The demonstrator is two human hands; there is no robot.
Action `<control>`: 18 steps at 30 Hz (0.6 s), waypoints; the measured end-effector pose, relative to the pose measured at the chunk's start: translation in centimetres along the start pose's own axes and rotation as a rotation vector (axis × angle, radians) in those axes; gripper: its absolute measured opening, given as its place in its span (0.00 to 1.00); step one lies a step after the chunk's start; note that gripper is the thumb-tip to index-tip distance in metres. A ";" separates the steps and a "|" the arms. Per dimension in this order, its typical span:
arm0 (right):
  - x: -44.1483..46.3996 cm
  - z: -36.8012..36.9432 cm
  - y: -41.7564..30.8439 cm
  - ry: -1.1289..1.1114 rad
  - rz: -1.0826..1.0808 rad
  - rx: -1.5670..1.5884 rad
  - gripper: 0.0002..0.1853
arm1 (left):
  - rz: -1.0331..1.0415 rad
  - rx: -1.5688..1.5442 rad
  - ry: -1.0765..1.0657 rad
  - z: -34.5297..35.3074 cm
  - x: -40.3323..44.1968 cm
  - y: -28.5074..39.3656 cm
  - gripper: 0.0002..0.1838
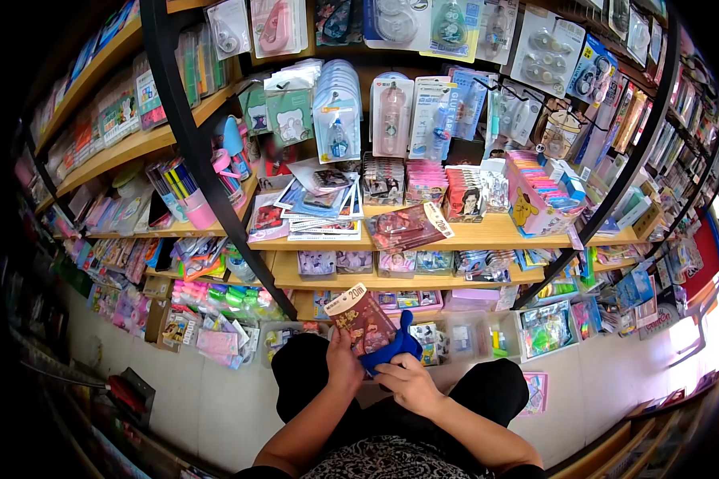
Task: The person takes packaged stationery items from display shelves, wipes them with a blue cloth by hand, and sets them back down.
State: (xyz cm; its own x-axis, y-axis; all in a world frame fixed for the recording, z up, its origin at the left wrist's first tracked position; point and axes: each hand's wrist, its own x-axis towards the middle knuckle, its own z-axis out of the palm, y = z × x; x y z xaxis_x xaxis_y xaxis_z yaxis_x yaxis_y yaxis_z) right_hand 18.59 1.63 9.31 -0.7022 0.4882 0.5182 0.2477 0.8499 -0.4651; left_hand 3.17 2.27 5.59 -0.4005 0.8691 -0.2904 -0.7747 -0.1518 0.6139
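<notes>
Near the lower middle of the view, my left hand [343, 363] grips a dark red package [363, 321] by its left edge; its pale header reads "20". My right hand [410, 385] has its fingers closed on a blue cloth [399, 345], which lies against the package's lower right part. Above them, a similar dark red package [403, 227] rests on the wooden shelf [487, 237], partly over its front edge. To the left of that package is a pile of cards and photos [321, 203].
Hanging blister packs [391, 116] line the back of the shelf unit. A yellow-and-pink box [527, 209] holds small packets at the right. Black uprights [192, 136] frame the shelves. Clear bins [545, 329] stand below, near my knees.
</notes>
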 end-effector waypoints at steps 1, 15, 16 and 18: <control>-0.2 -0.1 0.3 0.026 0.012 0.007 0.18 | -0.002 0.003 0.005 -0.5 0.4 -0.1 0.16; -1.2 -0.1 5.8 0.343 0.960 0.783 0.10 | -0.037 0.277 -0.127 -2.5 1.9 -0.6 0.15; -1.0 0.1 5.7 0.260 0.932 0.718 0.09 | -0.038 0.331 -0.168 -2.3 1.9 -0.7 0.15; -0.3 0.9 5.4 0.047 0.894 0.766 0.08 | -0.080 0.402 -0.266 -1.0 1.7 -0.4 0.17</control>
State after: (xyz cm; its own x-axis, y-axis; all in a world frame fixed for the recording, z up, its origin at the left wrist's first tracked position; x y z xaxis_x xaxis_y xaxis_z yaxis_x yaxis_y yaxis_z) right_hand 19.49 5.94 5.97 -0.4529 0.8707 -0.1918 0.1628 -0.1307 -0.9780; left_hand 2.27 3.30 4.11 -0.1677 0.9688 -0.1823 -0.5261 0.0684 0.8477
